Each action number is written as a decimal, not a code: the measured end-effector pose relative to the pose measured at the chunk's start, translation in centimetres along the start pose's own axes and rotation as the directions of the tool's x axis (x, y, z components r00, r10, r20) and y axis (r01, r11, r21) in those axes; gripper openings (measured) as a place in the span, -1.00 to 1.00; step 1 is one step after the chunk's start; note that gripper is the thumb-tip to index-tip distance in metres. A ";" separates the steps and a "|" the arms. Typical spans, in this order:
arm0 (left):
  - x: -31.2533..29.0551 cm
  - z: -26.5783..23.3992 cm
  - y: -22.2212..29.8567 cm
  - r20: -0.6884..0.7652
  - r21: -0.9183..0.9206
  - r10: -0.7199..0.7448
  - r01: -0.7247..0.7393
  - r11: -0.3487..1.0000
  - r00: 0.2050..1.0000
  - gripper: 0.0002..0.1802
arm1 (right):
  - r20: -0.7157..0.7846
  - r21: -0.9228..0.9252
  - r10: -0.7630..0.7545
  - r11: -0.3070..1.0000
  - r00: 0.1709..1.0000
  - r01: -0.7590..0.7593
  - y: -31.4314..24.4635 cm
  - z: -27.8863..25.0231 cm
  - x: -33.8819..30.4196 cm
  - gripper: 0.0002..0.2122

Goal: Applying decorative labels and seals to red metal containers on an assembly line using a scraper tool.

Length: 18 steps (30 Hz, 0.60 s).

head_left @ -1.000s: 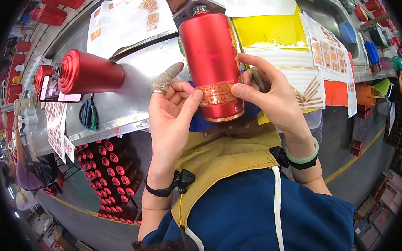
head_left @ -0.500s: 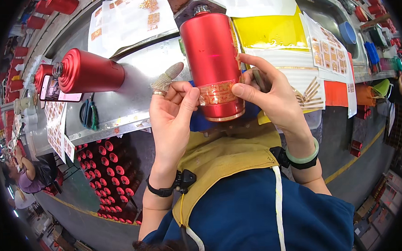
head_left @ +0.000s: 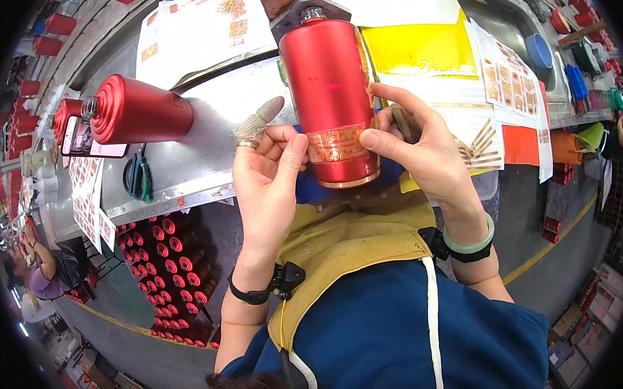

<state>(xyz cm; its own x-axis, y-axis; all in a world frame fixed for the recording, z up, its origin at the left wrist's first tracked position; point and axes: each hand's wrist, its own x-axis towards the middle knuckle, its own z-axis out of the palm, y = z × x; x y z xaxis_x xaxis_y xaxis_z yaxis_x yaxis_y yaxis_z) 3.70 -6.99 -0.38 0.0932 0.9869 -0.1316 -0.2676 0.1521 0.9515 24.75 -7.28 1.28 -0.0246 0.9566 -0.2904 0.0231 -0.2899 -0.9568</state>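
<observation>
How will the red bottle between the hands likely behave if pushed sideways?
The red bottle is probably stiff: its wall shows no visible give beside the right hand. Its rounded body might roll or turn. The smooth, satiny surface could feel slippery.

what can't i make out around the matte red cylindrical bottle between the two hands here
All in the head view:
Far side of the matte red cylindrical bottle: hidden by its own body.
Where the shiny gold-patterned band ends on the right: covered by the right hand.
One fingertip of the left hand: hidden by a grey fabric cover.
Screen details on the flat rectangular phone: too small to read.
</observation>
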 end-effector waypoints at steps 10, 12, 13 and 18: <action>0.1 0.4 -2.1 0.125 0.469 0.340 -0.357 0.808 0.932 -0.24 | -0.009 0.017 0.018 1.000 1.000 -0.018 -0.1 0.2 0.0 -0.35; 0.2 0.6 -2.4 0.147 0.382 0.264 -0.301 0.873 0.953 -0.28 | -0.006 0.026 0.018 1.000 1.000 -0.018 -0.1 0.1 0.0 -0.35; 0.2 0.5 -2.3 0.157 0.300 0.193 -0.233 0.925 0.969 -0.31 | -0.003 0.029 0.017 0.999 1.000 -0.017 0.0 0.1 0.0 -0.35; 0.1 0.9 -2.1 0.137 0.116 0.092 -0.109 0.987 0.986 -0.39 | -0.007 0.037 0.019 0.999 1.000 -0.018 0.0 0.1 -0.1 -0.36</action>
<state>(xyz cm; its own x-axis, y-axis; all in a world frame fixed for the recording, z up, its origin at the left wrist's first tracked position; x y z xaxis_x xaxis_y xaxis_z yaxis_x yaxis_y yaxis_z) 5.11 -7.28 -2.14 0.1983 0.9801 -0.0037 -0.1630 0.0367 0.9859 24.61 -7.38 1.26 -0.0170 0.9512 -0.3080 -0.0130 -0.3082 -0.9512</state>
